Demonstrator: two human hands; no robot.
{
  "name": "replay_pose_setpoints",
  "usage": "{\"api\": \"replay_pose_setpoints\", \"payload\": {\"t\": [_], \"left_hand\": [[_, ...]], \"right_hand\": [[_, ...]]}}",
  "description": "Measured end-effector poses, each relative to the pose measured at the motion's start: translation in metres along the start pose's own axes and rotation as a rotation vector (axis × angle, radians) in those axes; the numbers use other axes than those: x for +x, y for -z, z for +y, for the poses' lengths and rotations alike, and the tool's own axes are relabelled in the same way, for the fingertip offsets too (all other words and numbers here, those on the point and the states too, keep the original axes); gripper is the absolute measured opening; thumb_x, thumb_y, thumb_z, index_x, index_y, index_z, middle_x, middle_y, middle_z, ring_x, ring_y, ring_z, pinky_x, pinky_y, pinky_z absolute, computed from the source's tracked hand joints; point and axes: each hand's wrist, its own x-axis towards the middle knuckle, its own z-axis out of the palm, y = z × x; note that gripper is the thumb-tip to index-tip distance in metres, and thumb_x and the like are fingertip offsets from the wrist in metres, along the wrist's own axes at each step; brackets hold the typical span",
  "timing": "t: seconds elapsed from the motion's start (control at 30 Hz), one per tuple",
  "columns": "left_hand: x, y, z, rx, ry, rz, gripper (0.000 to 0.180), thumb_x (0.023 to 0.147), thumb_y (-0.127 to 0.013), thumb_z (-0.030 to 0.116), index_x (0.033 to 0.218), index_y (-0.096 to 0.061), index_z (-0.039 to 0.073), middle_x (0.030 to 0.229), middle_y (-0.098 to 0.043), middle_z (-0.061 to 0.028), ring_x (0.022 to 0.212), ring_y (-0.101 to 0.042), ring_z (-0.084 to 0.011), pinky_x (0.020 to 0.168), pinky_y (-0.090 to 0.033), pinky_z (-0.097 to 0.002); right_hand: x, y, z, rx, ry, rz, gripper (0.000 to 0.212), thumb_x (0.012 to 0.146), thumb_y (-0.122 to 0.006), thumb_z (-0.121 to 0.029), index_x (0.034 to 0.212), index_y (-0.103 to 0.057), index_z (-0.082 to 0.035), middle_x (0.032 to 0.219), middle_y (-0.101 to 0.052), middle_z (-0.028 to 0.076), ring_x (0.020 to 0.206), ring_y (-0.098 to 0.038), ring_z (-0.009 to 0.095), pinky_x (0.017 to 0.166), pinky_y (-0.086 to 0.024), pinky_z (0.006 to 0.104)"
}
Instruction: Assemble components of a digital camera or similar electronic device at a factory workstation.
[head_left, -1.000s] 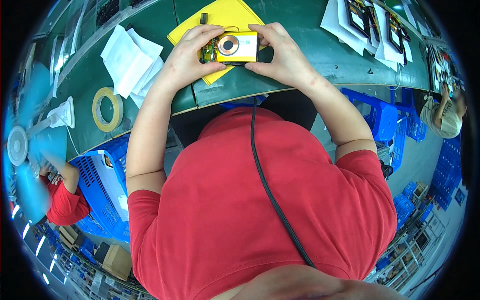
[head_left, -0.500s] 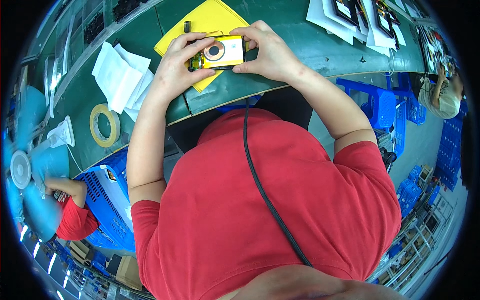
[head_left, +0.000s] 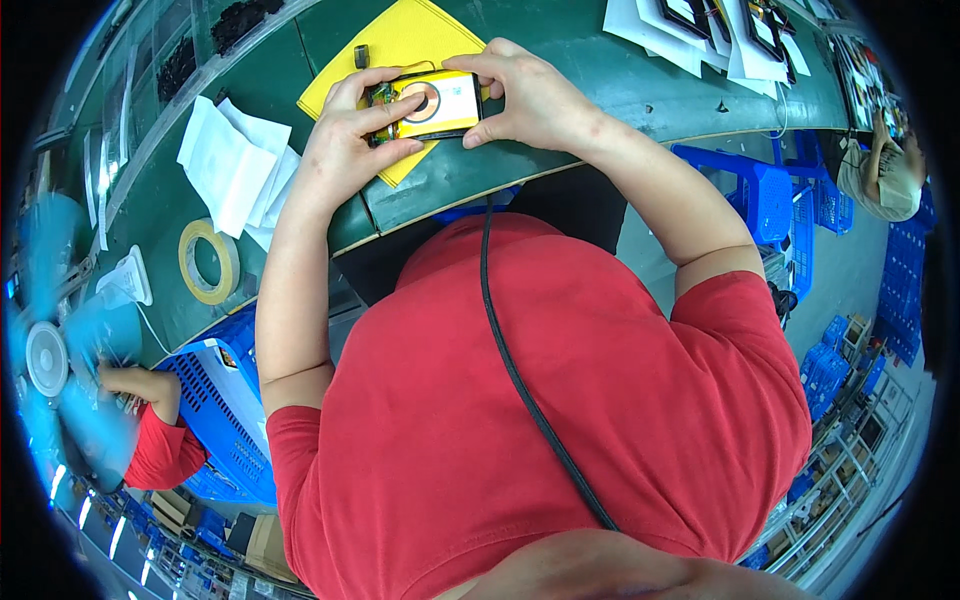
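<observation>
Both my hands hold a small open-cased electronic device, with a black frame, a white and yellow face, a round copper coil and a green circuit board at its left end. My left hand grips the left end between thumb and fingers, one fingertip resting on the coil. At the right end, my right hand pinches the frame between thumb and fingers. Beneath the device lies a yellow mat, turned at an angle on the green table. A small dark block sits on the mat beyond my left hand.
White papers and a roll of yellowish tape lie left. A blue fan and a blue crate stand beyond. More papers with black frames lie far right. Blue stools stand right. People sit at both sides.
My left fingertip has moved further onto the coil's middle. The device is tilted slightly more, its right end raised. The whole view has shifted a little.
</observation>
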Motion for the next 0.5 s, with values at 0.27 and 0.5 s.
{"api": "replay_pose_setpoints", "payload": {"t": [0.27,0.5], "left_hand": [[0.000,0.000,-0.001,0.012,0.001,-0.001,0.050,0.069,-0.086,0.020,0.117,-0.074,0.024,0.133,-0.056,-0.0084,0.125,-0.050,-0.0292,0.105,-0.044,-0.0403],[0.000,0.000,-0.002,0.007,-0.024,0.008,0.048,0.069,-0.085,0.018,0.116,-0.074,0.023,0.133,-0.056,-0.0082,0.124,-0.050,-0.0290,0.105,-0.044,-0.0395]], "right_hand": [[0.006,0.002,0.008,-0.091,0.097,-0.037,0.089,0.055,-0.093,-0.027,0.135,-0.057,-0.011,0.101,-0.055,0.008,0.087,-0.058,0.022,0.080,-0.054,0.0327],[0.006,0.008,0.016,-0.096,0.148,-0.081,0.090,0.057,-0.090,-0.033,0.137,-0.055,-0.012,0.102,-0.055,0.006,0.087,-0.056,0.019,0.080,-0.053,0.0309]]}}
